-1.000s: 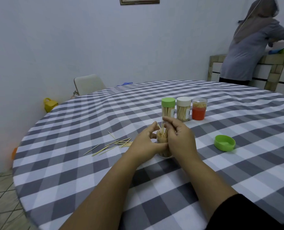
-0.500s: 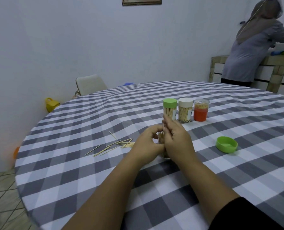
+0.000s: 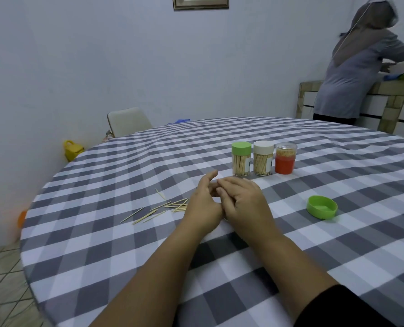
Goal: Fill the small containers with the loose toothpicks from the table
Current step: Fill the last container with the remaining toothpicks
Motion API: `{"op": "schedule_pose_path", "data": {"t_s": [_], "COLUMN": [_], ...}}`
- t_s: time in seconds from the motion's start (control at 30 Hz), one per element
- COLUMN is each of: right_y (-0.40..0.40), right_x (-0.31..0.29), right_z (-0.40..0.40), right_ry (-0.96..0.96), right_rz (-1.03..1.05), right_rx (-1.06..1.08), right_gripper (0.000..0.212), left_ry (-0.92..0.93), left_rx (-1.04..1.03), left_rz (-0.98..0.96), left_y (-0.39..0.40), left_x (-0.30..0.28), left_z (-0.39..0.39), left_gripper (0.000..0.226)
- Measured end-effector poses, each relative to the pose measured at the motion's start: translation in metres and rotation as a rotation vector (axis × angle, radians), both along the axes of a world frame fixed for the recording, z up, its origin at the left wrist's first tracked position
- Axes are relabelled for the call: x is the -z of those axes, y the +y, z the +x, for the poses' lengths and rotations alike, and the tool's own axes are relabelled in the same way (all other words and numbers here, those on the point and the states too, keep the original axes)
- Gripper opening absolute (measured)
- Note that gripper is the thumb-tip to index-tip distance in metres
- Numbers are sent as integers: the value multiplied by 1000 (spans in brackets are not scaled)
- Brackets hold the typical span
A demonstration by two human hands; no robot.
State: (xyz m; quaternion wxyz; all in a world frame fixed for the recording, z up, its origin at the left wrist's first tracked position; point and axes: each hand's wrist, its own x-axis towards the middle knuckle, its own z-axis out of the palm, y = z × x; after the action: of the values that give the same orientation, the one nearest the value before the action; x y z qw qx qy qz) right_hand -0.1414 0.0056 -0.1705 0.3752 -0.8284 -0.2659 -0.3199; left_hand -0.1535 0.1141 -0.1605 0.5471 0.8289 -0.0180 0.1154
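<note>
A round surface in grey-and-white check. The left hand and right hand meet at its middle, fingers touching; whether they grip anything cannot be told. Three containers stand just beyond the hands. A green lid lies right. Loose toothpicks lie left.

Your counter wears grey-and-white check cloth. Pale tan toothpicks lie left of the green loose lid. Behind that lid: green-capped jar, cream-capped jar, clear jar with orange-red base. Yellow bag far left of it. Your sleeve is black.
</note>
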Motion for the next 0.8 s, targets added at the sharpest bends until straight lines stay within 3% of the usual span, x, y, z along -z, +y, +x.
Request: {"op": "schedule_pose_path", "data": {"t_s": [0.1,0.17,0.33,0.47,0.57,0.8], "right_y": [-5,-6,-9,-16,-15,-7], "right_x": [-1,-1,-5,-5,-7,-4], "right_z": [3,3,1,3,1,-3], "right_ry": [96,123,213,326,318,549], "right_rz": [-93,-130,79,-65,-44,83], "right_rx": [59,-19,-72,0,4,-151], "right_gripper": [42,45,37,38,39,64], "left_ry": [2,5,-9,-10,-11,61], "left_rx": [-18,-25,-32,-38,-28,34], "left_rz": [-48,-57,-74,-75,-77,127], "left_y": [0,1,3,3,4,11], "left_x": [1,1,3,4,4,2], "left_z": [2,3,2,2,4,-1], "left_gripper": [75,76,82,84,82,80]}}
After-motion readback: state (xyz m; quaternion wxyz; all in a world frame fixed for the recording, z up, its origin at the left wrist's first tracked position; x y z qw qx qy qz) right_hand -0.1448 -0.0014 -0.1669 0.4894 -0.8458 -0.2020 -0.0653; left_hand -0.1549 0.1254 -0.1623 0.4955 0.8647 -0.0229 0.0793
